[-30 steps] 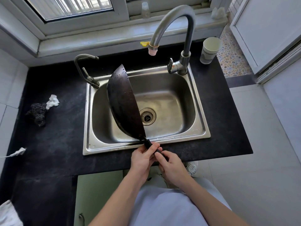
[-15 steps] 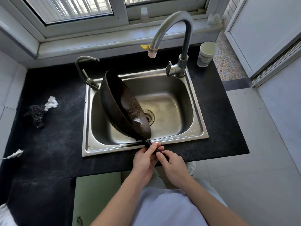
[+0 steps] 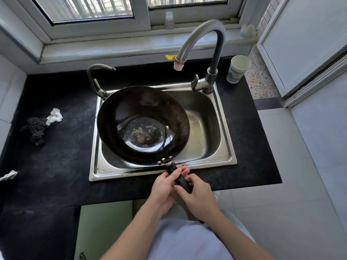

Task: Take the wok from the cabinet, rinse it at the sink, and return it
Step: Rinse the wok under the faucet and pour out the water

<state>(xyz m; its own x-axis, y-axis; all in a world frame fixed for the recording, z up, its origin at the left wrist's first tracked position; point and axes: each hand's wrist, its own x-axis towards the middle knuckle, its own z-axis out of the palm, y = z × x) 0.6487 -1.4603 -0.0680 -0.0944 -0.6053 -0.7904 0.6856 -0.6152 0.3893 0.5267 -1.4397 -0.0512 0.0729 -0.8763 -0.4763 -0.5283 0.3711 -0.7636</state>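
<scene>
With our left hand [image 3: 163, 186] and right hand [image 3: 197, 196] both clamped on the round black steel wok's [image 3: 142, 124] handle, we should keep it level over the stainless sink [image 3: 223, 147]

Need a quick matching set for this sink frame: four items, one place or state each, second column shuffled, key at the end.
Items:
1. wok
2. paper cup
3. steel wool scrubber
4. wok handle

Places/states:
A. on the counter left of the sink
B. gripped by the left hand and right hand
C. mouth up over the sink basin
D. on the counter right of the faucet

Pairs: 1-C, 2-D, 3-A, 4-B
</scene>
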